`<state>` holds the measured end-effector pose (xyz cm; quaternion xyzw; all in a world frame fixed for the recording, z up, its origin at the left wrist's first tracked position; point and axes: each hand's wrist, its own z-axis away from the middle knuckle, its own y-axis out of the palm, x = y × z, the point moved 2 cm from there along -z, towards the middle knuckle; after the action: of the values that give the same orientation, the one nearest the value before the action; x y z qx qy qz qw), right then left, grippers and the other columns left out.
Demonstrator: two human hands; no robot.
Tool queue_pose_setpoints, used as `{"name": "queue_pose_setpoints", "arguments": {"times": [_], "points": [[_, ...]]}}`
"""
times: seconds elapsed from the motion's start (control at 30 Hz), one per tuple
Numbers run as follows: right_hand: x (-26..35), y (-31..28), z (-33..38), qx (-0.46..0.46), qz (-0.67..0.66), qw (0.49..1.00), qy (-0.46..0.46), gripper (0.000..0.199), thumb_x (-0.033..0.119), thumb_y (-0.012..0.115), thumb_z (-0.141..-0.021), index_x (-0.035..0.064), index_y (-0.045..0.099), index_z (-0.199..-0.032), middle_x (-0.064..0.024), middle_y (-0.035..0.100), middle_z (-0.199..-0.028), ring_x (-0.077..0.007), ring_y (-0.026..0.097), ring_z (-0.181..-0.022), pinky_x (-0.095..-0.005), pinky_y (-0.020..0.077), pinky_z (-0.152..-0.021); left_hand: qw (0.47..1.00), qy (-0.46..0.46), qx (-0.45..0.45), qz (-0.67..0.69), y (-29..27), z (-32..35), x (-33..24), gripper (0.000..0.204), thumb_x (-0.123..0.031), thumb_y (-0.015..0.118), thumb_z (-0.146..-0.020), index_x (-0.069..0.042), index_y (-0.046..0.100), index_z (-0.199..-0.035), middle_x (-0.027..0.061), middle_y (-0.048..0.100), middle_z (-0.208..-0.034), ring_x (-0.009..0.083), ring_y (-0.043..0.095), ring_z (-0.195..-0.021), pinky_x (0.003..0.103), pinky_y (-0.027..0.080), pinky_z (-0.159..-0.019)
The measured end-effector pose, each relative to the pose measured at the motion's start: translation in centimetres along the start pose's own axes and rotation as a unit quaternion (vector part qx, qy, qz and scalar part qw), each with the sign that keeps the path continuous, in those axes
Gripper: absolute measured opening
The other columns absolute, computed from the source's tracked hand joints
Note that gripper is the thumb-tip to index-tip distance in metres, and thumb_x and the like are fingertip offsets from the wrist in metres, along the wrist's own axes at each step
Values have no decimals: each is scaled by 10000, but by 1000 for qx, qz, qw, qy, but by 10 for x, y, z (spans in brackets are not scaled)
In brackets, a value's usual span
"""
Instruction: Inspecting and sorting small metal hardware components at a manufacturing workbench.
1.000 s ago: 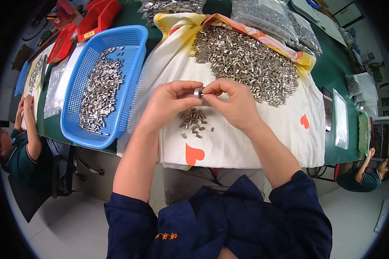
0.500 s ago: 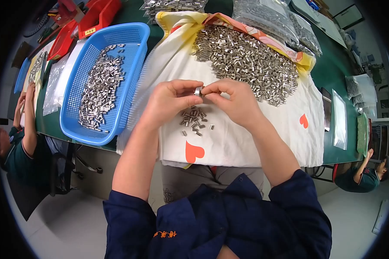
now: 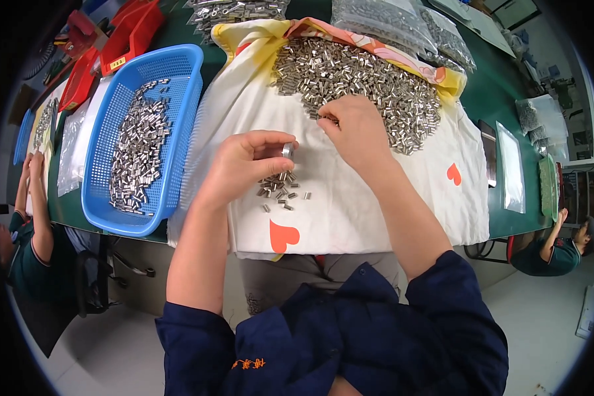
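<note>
Between the thumb and fingers of my left hand (image 3: 244, 162) is a small round metal ring gauge-like piece (image 3: 287, 150), silvery and short. Below it on the white cloth (image 3: 363, 218) lies a small heap of metal sleeves (image 3: 280, 190), several of them scattered toward me. My right hand (image 3: 358, 132) is at the near left edge of a large pile of short, shiny metal sleeves (image 3: 383, 82). Its thumb and fingertips are drawn together there; whatever they pinch is hidden.
A blue plastic basket (image 3: 193, 99) of similar sleeves stands to the left. Red bins (image 3: 129, 39) sit behind it. Clear bags of metal parts (image 3: 383, 23) line the back. A phone (image 3: 488, 148) and a flat plastic bag (image 3: 510, 165) lie right. Co-workers sit at both sides.
My right hand has left the round metal piece and moved away to the edge of the large pile. My left hand keeps the piece. The whole view has shifted slightly.
</note>
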<state>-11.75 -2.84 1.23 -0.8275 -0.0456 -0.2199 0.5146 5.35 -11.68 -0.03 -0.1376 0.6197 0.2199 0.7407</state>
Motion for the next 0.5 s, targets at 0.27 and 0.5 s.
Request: {"name": "queue_pose_setpoints", "arguments": {"times": [0.27, 0.5], "points": [[3, -4, 0, -28, 25, 999, -11, 85, 133, 644, -705, 60, 625, -745, -56, 593, -751, -198, 545, -776, -324, 427, -718, 1000, -18, -7, 9, 0, -1, -4, 345, 86, 606, -725, 43, 555, -1064, 81, 609, -993, 102, 577, -852, 221, 480, -759], [35, -5, 14, 113, -378, 912, 110, 101, 93, 624, -743, 29, 629, -821, -29, 633, -751, -93, 559, -662, -233, 452, -622, 994, 37, -13, 106, -6, -2, 3, 353, 16, 635, -748, 49, 541, -1087, 80, 618, -930, 113, 600, -823, 216, 485, -717]]}}
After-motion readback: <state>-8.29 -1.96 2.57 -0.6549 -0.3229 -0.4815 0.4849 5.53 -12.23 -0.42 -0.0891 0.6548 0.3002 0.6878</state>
